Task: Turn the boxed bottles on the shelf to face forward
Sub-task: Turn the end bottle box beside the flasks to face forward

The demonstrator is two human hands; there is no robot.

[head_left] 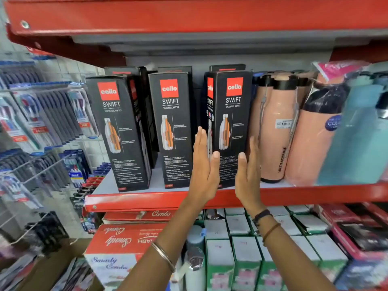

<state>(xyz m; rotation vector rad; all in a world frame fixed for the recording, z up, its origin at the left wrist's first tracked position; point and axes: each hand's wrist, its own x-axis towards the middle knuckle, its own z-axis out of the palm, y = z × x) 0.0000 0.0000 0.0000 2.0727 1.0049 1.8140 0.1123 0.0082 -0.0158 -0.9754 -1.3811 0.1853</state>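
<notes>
Black boxes (pixel 233 114) with red logo squares on a red-edged shelf (pixel 147 199), beside peach bottles (pixel 275 127).

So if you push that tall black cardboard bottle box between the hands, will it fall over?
Possibly. The tall black cardboard bottle box stands high on a narrow base, so a push near its top could tip it. Its flat sides look stiff, so the left hand and right hand should turn it without squashing it.
</notes>
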